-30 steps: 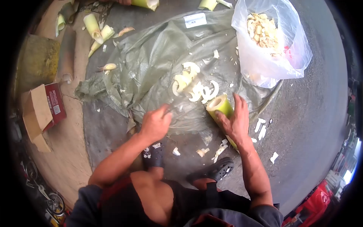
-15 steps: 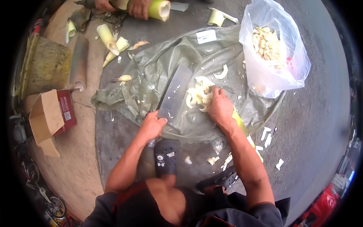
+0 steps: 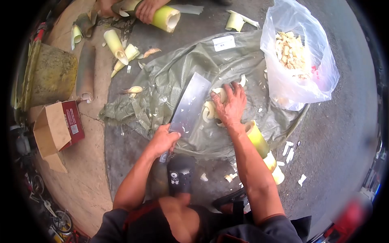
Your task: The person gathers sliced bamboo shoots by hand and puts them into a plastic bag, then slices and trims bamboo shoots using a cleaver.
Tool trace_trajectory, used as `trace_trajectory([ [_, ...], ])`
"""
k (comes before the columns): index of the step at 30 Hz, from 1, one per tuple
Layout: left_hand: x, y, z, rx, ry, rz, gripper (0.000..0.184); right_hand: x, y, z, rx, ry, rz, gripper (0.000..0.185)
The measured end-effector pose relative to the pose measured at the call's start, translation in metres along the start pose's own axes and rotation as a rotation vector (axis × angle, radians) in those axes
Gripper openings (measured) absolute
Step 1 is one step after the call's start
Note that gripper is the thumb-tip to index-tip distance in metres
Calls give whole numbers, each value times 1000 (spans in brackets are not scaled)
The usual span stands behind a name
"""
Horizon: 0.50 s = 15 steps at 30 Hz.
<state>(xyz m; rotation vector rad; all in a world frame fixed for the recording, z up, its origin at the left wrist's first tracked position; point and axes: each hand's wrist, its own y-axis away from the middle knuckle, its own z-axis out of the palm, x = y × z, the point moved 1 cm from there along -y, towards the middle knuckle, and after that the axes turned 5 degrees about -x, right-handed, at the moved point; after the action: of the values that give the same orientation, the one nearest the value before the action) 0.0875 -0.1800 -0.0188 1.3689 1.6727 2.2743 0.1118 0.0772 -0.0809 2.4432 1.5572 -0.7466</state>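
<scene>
My left hand (image 3: 163, 141) is closed round the handle of a wide-bladed cleaver (image 3: 189, 106). Its blade lies over a green woven plastic sack (image 3: 162, 87) and has pale crumbs stuck to it. My right hand (image 3: 231, 106) rests on a small heap of pale curved bamboo shoot slices (image 3: 208, 111), fingers spread, partly hiding them. Beside my right forearm lies a hollow yellow-green bamboo shoot section (image 3: 257, 139), with more pale pieces below it.
A clear plastic bag (image 3: 320, 77) of chopped pieces stands at right. Another person's hand (image 3: 146, 10) grips a thick bamboo shoot (image 3: 167, 19) at the top. Peeled shoots (image 3: 115, 44), a cardboard box (image 3: 52, 127) and a yellow bucket (image 3: 52, 73) are at left. My shoe (image 3: 181, 174) is below.
My right hand has moved slightly left and up over the slices, its fingers spreading out. My left hand still holds the cleaver. The other person's shoot has tilted slightly.
</scene>
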Motion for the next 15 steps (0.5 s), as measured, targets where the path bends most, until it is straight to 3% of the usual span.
trace_trajectory([
  [4,4,3,-1,-18,-36,-30,18,-5,28,-2,-43,-145,-102,47],
  [9,8,8,0,-34,-18,-39,15,-6,38,-4,150,-218,28,69],
  [12,7,12,1,-22,-28,-69,14,-2,22,5,97,-192,72,70],
  [15,2,6,1,-24,-11,-79,14,-5,23,6,37,-235,-24,66],
])
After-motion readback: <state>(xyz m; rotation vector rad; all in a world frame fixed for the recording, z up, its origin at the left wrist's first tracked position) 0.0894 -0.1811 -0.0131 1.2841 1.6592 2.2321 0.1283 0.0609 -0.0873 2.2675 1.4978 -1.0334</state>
